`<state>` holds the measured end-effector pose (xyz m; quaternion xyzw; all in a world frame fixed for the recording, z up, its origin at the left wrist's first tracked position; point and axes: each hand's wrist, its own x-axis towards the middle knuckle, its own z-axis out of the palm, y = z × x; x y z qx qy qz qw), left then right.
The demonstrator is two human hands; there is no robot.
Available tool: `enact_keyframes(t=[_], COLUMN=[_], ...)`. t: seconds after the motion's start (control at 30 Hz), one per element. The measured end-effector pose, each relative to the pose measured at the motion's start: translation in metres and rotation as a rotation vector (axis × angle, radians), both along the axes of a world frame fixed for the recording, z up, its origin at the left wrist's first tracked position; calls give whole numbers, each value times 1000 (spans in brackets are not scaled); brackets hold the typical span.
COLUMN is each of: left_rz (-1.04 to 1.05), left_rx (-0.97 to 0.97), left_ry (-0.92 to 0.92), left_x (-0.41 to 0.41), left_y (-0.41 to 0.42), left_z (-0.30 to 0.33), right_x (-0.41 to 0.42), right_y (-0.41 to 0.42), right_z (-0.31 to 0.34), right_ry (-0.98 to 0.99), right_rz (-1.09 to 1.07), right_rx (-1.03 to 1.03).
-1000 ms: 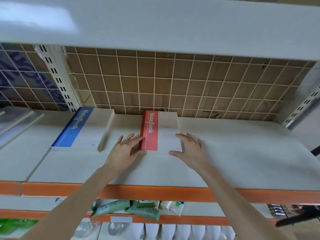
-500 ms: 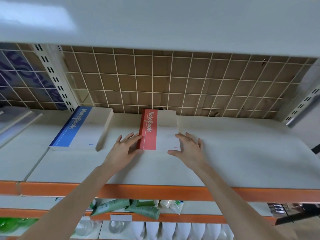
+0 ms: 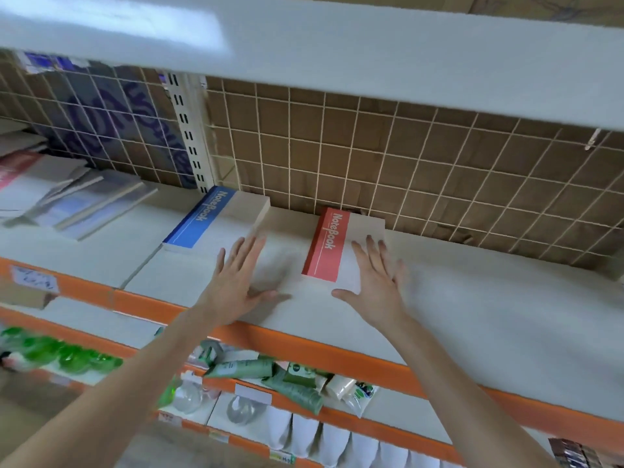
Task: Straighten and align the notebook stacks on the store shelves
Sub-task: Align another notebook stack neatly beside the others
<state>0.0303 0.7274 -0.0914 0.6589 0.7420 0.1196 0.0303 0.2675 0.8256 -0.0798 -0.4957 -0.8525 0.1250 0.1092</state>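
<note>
Hands reach up over a pale shelf board [image 3: 472, 298] edged in orange, both forearms bare and stretched forward. The left hand [image 3: 236, 282] is flat, fingers straight and spread, thumb out to the side; it lies between the two stacks, fingertips near the front right corner of the blue-spined notebook stack [image 3: 216, 221], though blur hides whether they touch it. The right hand [image 3: 378, 285] is likewise flat with fingers splayed, palm down over the front right part of the red-spined notebook stack [image 3: 337, 244], gripping nothing; whether it presses or only hovers is unclear. Both stacks are thick rectangular blocks with cream covers, a coloured band along the left edge and "NoteBook" printed in white. They lie flat towards the back of the shelf, their far ends close to a cream wire grid [image 3: 405, 157] backed by brown cardboard. The blue one is angled to the right; the red one sits straighter. Looser, thinner notebooks [image 3: 67, 194] lie fanned and uneven on the next bay to the left. Green tubes [image 3: 263, 369] and white packets crowd the shelf below.
</note>
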Motion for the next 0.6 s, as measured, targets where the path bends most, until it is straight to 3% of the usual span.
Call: enact_keyframes(t=[0.37, 0.6], left_rz=[353, 392], left_rx=[-11, 47], left_ry=[38, 97], left_x=[-106, -236], left_y=[-142, -191], left_z=[11, 21], right_x=[-167, -295], right_y=[-77, -109], right_z=[-5, 5], right_ry=[51, 74], right_rz=[416, 438], right_rx=[-23, 9])
